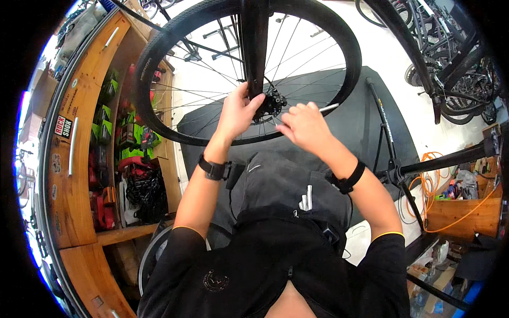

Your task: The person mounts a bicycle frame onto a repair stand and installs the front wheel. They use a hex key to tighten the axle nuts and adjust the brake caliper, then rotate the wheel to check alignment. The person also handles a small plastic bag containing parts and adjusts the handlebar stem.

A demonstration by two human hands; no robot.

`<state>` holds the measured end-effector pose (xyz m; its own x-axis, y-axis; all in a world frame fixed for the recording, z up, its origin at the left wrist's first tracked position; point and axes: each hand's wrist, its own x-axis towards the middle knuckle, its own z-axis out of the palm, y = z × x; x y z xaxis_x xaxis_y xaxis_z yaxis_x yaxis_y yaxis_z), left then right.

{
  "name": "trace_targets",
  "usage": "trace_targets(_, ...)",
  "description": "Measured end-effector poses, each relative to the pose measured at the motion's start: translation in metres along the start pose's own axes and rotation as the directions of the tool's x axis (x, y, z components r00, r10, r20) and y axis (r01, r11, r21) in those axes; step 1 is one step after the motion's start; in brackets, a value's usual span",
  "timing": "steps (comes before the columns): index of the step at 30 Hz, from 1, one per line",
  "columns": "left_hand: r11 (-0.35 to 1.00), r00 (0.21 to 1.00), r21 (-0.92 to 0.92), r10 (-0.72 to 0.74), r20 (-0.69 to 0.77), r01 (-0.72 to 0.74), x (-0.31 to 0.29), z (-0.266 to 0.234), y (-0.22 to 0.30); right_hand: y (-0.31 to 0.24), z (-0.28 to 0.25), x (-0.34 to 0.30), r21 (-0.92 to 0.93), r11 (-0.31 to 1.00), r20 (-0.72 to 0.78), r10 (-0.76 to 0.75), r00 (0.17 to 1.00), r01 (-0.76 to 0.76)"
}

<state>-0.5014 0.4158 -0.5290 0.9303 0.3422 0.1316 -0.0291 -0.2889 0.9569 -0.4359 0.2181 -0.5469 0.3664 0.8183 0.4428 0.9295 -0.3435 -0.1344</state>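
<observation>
A bicycle wheel (354, 69) with a black tyre hangs in front of me, mounted in a thick black fork (255, 47). At the hub sits a black disc brake caliper (273, 103). My left hand (237, 112) grips the fork's lower end, thumb beside the caliper and the other fingertips partly hidden behind the fork. Just right of the caliper, my right hand (307, 126) is closed around a slim silver tool (330, 107). One end of it sticks out past the knuckles; its exact kind is hidden by the fingers.
A dark mat (392, 106) lies under the wheel. Right of it stands a black repair stand (395, 169), with orange cable (432, 180) behind. Wooden shelving (79, 143) holding packaged goods lines the left. Several bicycles (450, 69) crowd the far right.
</observation>
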Motion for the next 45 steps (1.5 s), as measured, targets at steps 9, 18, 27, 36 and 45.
trace_targets(9,0.997,0.988,-0.073,0.002,0.155,0.009,0.014,-0.003,-0.007,0.0,-0.002,0.021,-0.105,0.992,0.0,0.074,0.997,-0.074)
trace_targets(18,1.0,0.985,0.019,0.011,0.171,-0.014,0.017,-0.005,-0.009,-0.005,-0.013,0.026,-0.134,0.989,-0.011,0.053,0.999,-0.054)
trace_targets(27,0.998,0.985,0.057,0.026,0.173,-0.036,0.019,-0.003,-0.014,-0.015,-0.016,0.038,-0.231,0.967,-0.088,-0.13,0.988,0.107)
trace_targets(36,0.998,0.99,0.018,0.053,0.131,-0.055,0.02,-0.002,-0.018,-0.04,-0.032,0.056,-0.556,0.78,0.265,-0.161,0.951,0.287)
trace_targets(45,0.999,0.99,0.028,0.04,0.137,-0.045,0.017,-0.006,-0.012,0.014,-0.015,0.05,0.252,0.942,0.395,0.11,0.912,-0.222)
